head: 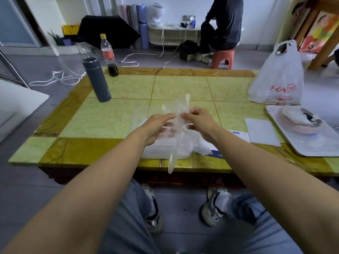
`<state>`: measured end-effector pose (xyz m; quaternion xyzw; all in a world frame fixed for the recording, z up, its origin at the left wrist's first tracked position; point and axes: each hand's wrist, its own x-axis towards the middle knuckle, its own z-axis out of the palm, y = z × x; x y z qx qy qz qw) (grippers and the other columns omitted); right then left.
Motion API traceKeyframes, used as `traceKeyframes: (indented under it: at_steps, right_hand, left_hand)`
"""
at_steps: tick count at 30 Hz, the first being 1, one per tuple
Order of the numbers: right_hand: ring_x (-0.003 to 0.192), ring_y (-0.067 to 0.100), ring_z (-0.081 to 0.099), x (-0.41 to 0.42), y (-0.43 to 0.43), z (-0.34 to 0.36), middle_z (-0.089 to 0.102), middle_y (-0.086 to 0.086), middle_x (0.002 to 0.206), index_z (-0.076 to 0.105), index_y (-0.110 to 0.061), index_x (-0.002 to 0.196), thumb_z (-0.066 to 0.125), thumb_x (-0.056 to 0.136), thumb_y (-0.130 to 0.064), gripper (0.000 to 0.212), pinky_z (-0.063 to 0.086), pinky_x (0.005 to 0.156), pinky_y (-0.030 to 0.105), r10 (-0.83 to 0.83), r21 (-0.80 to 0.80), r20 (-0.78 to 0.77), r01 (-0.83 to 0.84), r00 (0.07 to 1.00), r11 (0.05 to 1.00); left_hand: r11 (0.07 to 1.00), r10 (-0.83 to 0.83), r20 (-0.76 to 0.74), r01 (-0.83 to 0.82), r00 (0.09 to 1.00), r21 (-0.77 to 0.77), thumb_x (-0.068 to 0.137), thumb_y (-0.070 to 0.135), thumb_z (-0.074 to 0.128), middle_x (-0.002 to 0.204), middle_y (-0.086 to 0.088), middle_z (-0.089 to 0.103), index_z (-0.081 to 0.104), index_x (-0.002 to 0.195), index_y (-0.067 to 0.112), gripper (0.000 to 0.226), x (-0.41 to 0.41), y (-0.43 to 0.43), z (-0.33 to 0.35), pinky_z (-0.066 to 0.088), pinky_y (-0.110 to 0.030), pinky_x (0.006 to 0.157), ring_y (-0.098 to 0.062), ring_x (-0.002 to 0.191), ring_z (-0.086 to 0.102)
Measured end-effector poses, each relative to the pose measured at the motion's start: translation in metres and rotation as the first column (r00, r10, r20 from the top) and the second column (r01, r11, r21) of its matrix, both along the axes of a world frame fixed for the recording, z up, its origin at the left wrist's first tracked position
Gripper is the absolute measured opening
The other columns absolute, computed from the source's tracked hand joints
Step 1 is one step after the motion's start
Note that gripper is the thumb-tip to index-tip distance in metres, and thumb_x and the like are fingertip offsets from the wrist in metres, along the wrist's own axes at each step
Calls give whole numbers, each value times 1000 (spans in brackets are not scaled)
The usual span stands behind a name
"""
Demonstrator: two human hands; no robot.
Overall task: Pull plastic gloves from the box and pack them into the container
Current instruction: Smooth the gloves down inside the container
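A thin clear plastic glove [178, 110] hangs in the air between both hands, one end rising above the fingers and the other drooping past the table's front edge. My left hand [157, 125] pinches it from the left and my right hand [198, 119] pinches it from the right. Directly beneath the hands sits a clear container [161, 151] holding crumpled gloves. To its right lies the white and blue glove box [216, 145], with gloves spilling from it.
On the green tiled table [110, 116] stand a grey flask [97, 79] and a dark-liquid bottle [108, 55] at the far left. A white plastic bag [277, 77], a white card [261, 132] and a tray [311, 143] with a bowl occupy the right. A person sits beyond.
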<state>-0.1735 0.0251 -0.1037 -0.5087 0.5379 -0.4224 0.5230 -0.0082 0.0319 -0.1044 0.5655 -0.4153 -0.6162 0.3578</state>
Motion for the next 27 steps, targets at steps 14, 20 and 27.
traceKeyframes:
  at_steps: [14, 20, 27]
  right_hand:
    - [59, 12, 42, -8, -4, 11, 53, -3, 66, 62, -13, 81, 67, 84, -11, 7, 33, 57, 24, -10, -15, -35, 10, 999, 1000]
    - [94, 17, 64, -12, -11, 11, 70, 2, 103, 67, -13, 108, 68, 80, -53, 49, 51, 84, 34, 96, 66, -169, -85, 981, 994]
    - [62, 14, 61, 7, -13, 14, 66, 9, 80, 53, -8, 114, 72, 83, -3, 37, 51, 57, 23, 90, 150, -235, -55, 968, 987]
  left_hand:
    - [993, 56, 139, -40, 989, -115, 92, 4, 54, 70, -11, 71, 60, 96, 1, 8, 28, -10, 13, 55, -30, 62, -24, 65, 66]
    - [968, -34, 419, 135, 907, -213, 96, 8, 52, 75, -9, 61, 62, 91, 6, 11, 45, -19, 17, 45, -22, 47, -13, 45, 58]
    - [934, -160, 509, 296, 846, -199, 92, 3, 53, 79, -11, 62, 64, 99, 7, 14, 38, -29, 16, 49, -26, 53, -18, 54, 55]
